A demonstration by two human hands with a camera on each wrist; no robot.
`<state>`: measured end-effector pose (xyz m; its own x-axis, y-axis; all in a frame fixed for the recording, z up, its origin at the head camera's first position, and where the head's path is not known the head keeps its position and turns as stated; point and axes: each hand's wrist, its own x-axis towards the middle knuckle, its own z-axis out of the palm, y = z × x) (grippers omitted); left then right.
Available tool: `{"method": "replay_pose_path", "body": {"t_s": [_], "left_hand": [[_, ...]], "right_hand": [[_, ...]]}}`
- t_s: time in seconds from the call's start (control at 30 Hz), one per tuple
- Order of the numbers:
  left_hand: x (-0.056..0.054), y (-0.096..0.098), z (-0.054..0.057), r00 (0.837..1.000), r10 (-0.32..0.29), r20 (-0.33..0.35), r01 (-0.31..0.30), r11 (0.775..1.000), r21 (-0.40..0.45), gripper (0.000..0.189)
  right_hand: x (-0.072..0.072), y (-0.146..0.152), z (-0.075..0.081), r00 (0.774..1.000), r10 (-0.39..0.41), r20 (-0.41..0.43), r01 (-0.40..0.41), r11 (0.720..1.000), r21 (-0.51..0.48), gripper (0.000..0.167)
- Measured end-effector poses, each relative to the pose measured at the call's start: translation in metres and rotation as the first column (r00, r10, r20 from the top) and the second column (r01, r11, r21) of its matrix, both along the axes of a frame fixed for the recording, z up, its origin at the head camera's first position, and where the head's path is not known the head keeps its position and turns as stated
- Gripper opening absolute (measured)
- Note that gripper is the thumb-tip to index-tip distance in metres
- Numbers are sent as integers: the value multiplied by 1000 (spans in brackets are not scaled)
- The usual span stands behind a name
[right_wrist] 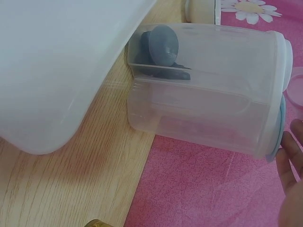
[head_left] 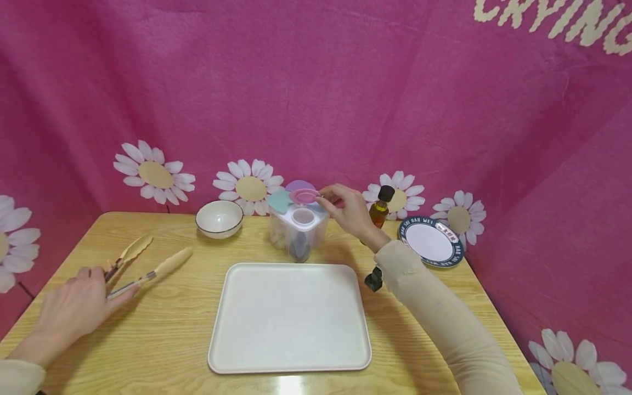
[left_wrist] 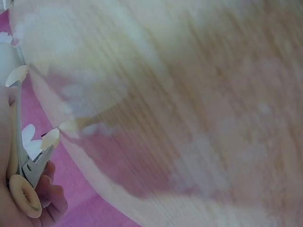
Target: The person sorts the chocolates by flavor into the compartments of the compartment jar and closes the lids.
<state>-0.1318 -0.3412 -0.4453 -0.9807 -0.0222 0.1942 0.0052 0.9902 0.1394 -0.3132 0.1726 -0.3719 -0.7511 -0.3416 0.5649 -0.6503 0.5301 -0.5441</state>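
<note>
My left hand (head_left: pixel 76 304) holds a pair of tongs (head_left: pixel 130 285) at the left of the table, their beige tips spread apart with nothing between them. In the left wrist view the tongs (left_wrist: pixel 21 142) show a ring at the handle end. At the back centre stands a translucent seasoning box (head_left: pixel 286 236) with coloured lids. My right hand (head_left: pixel 350 211) pinches the edge of its pink lid (head_left: pixel 304 196), which is raised above a round opening (head_left: pixel 303 215). Dark grey pieces (right_wrist: pixel 164 46) lie inside the box, seen in the right wrist view. Teal (head_left: pixel 280 201) and purple (head_left: pixel 298 185) lids also show.
A white tray (head_left: pixel 291 318) lies in front of the box. Left of the box sits a white bowl (head_left: pixel 219 219). An oil bottle (head_left: pixel 379 211) stands behind my right wrist, and a dark-rimmed plate (head_left: pixel 459 249) is farther right. A small black object (head_left: pixel 373 280) is beside my right sleeve.
</note>
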Motion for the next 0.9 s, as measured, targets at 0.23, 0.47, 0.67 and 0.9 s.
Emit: {"method": "replay_pose_path", "body": {"t_s": [0.23,0.47,0.67,0.9], "left_hand": [[-1,-1,1,993,9,122,-11,1000,20,81],[1,-1,-4,994,-8,112,7,1000,8,79],[0,-1,-10,994,-7,110,5,1000,16,78],[0,4,0,998,-4,70,5,1000,-6,77]], "right_hand": [[0,0,0,1000,-3,7,3,1000,7,18],[1,0,1,1000,-4,11,4,1000,4,18],[1,0,1,1000,-7,12,7,1000,-1,18],[0,1,1,1000,-9,16,9,1000,4,19]]}}
